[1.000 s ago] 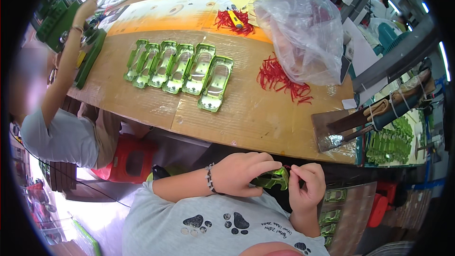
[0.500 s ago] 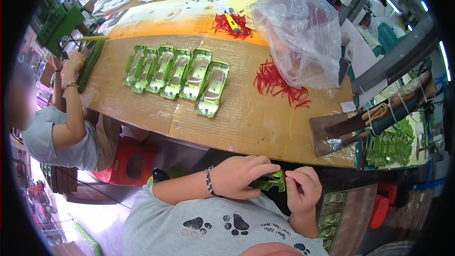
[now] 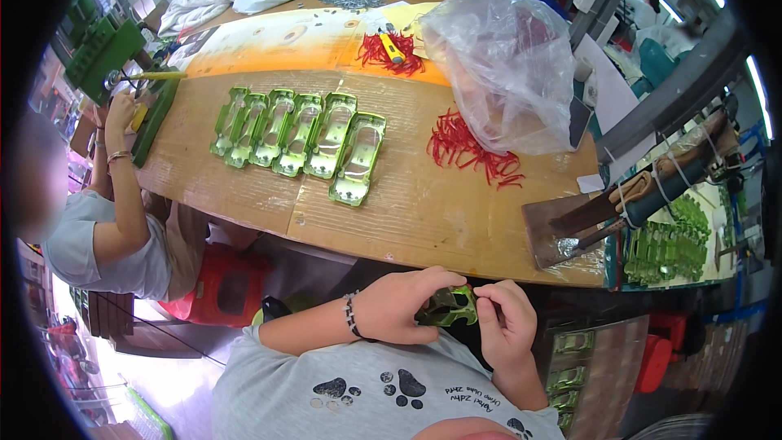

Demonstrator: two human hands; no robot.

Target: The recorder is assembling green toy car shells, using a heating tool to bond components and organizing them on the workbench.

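My left hand [image 3: 399, 307] is closed around a shiny green toy car body [image 3: 450, 310], held up in front of my shirt below the table's near edge. Its window openings show, while my fingers cover its far end. At the shell's right end, my right hand [image 3: 510, 327] has thumb and fingers pinched together against the rim. Whatever sits in that pinch is too small to make out. On the table, several similar green car bodies [image 3: 356, 155] lie side by side in a slanting row. Thin red strips [image 3: 468, 147] form a loose pile to their right.
A clear plastic bag [image 3: 509, 73] rests behind the red pile. Farther back, a yellow cutter knife [image 3: 392, 49] lies on more red strips. A metal-and-wood fixture [image 3: 570, 232] stands at the table's right corner. On the left, a co-worker's hand [image 3: 122, 110] is at a green press [image 3: 102, 53].
The car body has turned in my left hand, so more of its openings show. Both my hands have shifted slightly left in the view. The co-worker's hand has moved at the press.
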